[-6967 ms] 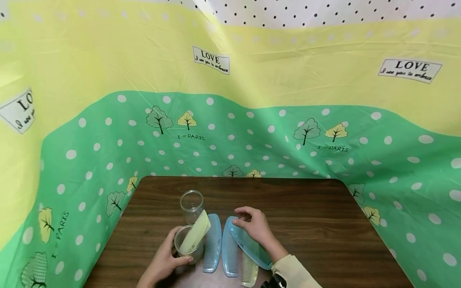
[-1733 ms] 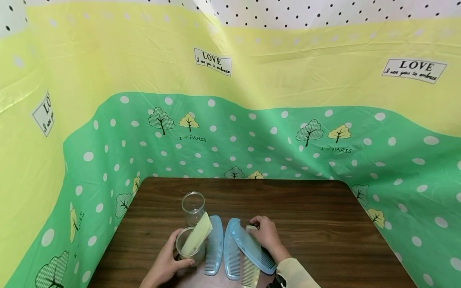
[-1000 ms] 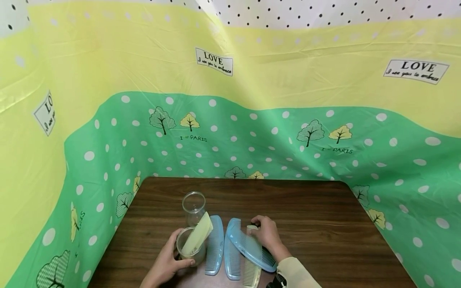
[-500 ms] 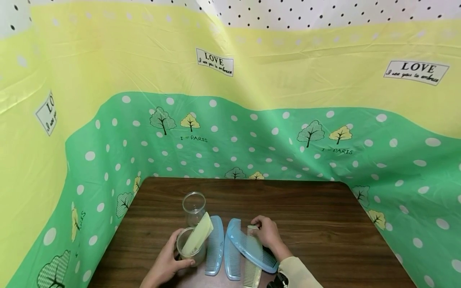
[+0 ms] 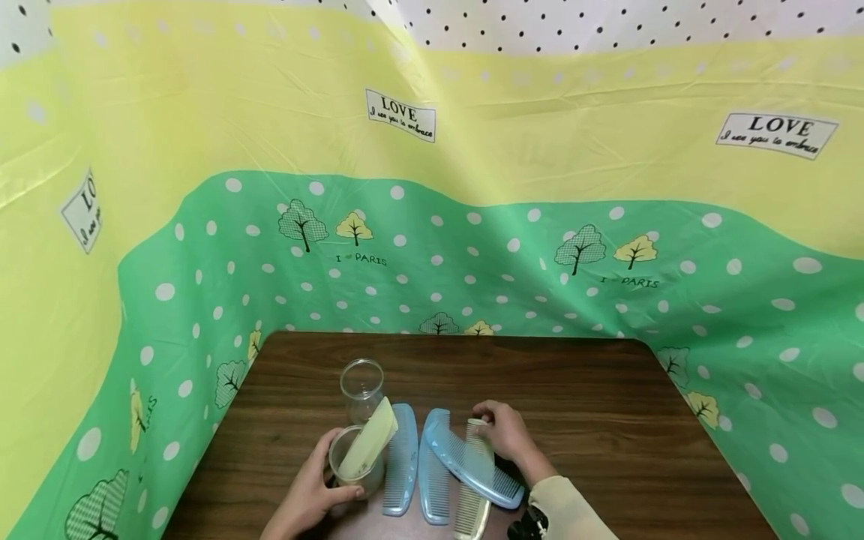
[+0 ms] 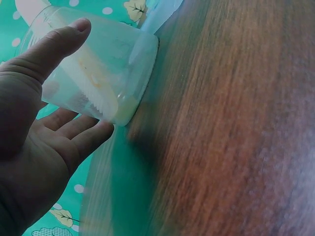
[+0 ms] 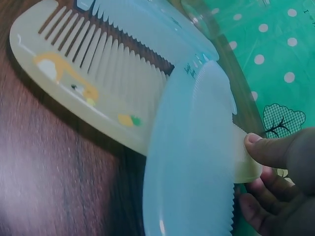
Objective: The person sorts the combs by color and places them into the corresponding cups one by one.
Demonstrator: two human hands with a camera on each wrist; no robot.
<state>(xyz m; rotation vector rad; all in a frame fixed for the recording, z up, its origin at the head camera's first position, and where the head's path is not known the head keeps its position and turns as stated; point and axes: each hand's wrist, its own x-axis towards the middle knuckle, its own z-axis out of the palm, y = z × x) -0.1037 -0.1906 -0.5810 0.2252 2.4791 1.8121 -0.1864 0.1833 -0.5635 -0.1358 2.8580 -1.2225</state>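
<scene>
My left hand (image 5: 307,484) grips a clear plastic cup (image 5: 367,480), thumb and fingers on its sides; a pale yellow comb (image 5: 370,442) leans inside. In the left wrist view the cup (image 6: 115,54) appears tilted by the camera angle. My right hand (image 5: 506,431) pinches the far end of another pale yellow comb (image 5: 470,514). A blue comb (image 5: 479,472) lies slantwise across that comb's middle. In the right wrist view, orange and green prints show on the yellow comb (image 7: 93,93). Two more blue combs (image 5: 403,461) lie lengthwise between the hands.
A second clear cup (image 5: 361,386) stands just behind the gripped one. The brown wood-grain table (image 5: 574,382) ends at a back edge below a green and yellow printed curtain (image 5: 472,262). A dark device sits at the right sleeve (image 5: 574,510).
Seven seconds ago my right hand was over the slanted blue comb's far end; it has since gripped the yellow comb. Lately that comb's far end slid slightly away and right. The left hand stays put.
</scene>
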